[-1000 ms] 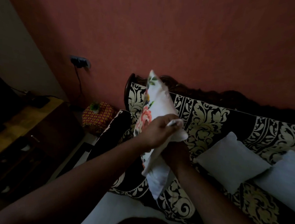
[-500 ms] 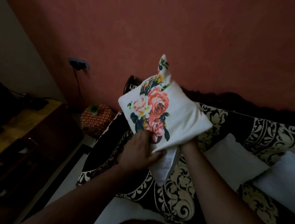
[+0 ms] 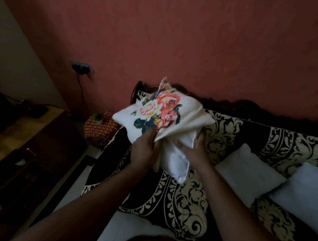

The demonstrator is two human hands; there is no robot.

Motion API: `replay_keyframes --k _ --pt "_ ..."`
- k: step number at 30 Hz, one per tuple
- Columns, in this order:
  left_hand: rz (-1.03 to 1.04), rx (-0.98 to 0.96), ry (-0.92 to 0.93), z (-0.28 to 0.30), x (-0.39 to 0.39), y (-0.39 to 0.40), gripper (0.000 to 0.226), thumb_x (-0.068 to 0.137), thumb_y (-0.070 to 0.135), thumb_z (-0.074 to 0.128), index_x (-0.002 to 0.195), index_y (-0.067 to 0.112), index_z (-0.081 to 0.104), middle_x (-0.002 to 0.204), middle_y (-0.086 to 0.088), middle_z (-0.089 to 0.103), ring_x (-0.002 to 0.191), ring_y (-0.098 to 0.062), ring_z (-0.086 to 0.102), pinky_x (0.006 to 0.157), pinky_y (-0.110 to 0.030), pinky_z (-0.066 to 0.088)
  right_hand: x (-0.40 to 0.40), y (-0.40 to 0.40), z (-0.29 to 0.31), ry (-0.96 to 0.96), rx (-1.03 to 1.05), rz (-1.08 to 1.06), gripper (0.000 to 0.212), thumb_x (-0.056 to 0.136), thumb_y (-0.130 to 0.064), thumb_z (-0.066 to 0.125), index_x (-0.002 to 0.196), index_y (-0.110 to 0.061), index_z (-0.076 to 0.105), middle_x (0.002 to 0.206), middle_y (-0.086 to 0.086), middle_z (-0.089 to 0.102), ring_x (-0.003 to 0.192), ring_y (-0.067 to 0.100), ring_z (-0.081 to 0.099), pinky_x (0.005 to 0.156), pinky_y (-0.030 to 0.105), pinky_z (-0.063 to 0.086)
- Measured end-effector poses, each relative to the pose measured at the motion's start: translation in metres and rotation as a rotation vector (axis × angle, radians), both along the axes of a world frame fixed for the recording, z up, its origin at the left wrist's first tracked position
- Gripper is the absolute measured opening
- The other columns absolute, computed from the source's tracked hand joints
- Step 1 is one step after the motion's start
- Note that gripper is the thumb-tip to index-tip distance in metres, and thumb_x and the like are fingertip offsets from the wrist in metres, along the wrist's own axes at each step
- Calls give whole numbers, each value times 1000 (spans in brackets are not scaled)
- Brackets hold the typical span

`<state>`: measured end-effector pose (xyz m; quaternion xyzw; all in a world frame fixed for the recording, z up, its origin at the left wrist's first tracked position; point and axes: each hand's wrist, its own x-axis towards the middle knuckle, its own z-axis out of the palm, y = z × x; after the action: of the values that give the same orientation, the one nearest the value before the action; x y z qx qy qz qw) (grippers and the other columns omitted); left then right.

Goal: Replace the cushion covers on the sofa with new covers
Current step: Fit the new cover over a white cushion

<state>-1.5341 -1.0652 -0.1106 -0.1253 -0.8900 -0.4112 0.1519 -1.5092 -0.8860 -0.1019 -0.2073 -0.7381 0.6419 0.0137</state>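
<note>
A white cushion cover printed with pink roses (image 3: 160, 113) is held in the air above the sofa (image 3: 187, 203), which wears a black and cream patterned throw. A white cushion insert (image 3: 176, 161) sticks out of the cover's lower open end. My left hand (image 3: 144, 149) grips the cover's open edge at the left. My right hand (image 3: 197, 151) holds the insert and the cover's right edge from underneath. Two bare white cushions, one nearer (image 3: 249, 171) and one at the right edge (image 3: 304, 188), lie on the sofa seat.
A dark wooden cabinet (image 3: 25, 151) stands at the left. A red patterned stool (image 3: 101, 128) with a small plant sits between cabinet and sofa. A wall socket with a hanging cable (image 3: 82, 69) is on the red wall. White cloth (image 3: 131, 226) lies at the sofa's near edge.
The cushion turned from edge-on to show its rose print, then dropped lower and tilted flatter. My right hand came out from behind it to hold the insert at the open end.
</note>
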Motion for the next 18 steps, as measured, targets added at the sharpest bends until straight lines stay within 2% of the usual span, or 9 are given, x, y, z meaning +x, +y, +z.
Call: replay_keyframes --k 2,3,5,6,8,11,14,15,18 --pt "-35 5 -1 9 -11 13 19 83 33 49 94 18 56 84 -6 66 82 -27 60 67 -38 42 10 -11 -17 -161 14 18 142 50 -67 92 159 -23 13 157 1 37 139 21 45 113 42 43" --pt "-72 -33 3 7 -11 19 21 84 33 51 95 16 57 84 -8 66 82 -28 60 67 -38 40 14 -13 -24 -208 -107 31 133 49 -66 93 155 -19 28 150 2 48 128 19 57 103 37 51" --pt "-148 -137 -2 -6 -5 24 21 86 38 50 92 18 52 81 -5 64 79 -31 61 62 -37 36 22 -13 -33 -305 -388 100 71 74 -44 86 131 -14 58 125 7 69 100 17 70 77 23 58" --pt "-181 -179 0 -13 -1 25 23 87 42 49 91 20 50 80 -4 63 77 -32 62 60 -37 37 30 -13 -33 -366 -471 109 42 86 -32 78 119 -11 65 114 9 72 91 18 70 71 23 57" --pt "-213 -218 -12 -22 3 25 25 89 46 49 91 21 49 81 0 61 77 -31 62 60 -37 42 37 -9 -47 -436 -508 38 21 92 -18 72 109 -6 69 117 15 71 87 24 66 77 31 55" --pt "-195 -260 -69 -21 3 24 22 88 47 52 91 25 50 85 2 62 82 -28 63 65 -37 45 32 -11 -56 -348 -421 -213 36 79 -10 81 113 -6 70 109 18 73 87 25 72 79 37 59" --pt "-189 -279 -252 -29 5 10 38 89 52 53 116 26 59 103 1 71 95 -24 66 77 -35 51 20 -9 -43 -227 -367 -367 48 70 -5 82 115 -10 65 102 9 73 90 27 72 86 48 61" --pt "-189 -299 -325 -34 5 3 41 91 56 50 117 25 60 103 -1 72 95 -24 68 79 -36 54 18 -7 -39 -200 -373 -402 50 69 -4 81 116 -11 64 105 8 72 92 27 71 88 49 60" --pt "-215 -437 -446 -42 -2 -10 36 100 51 46 96 19 62 88 -2 72 87 -27 69 74 -36 53 12 6 -38 -165 -442 -554 62 61 -8 83 119 -10 61 111 9 69 94 28 69 90 49 59"
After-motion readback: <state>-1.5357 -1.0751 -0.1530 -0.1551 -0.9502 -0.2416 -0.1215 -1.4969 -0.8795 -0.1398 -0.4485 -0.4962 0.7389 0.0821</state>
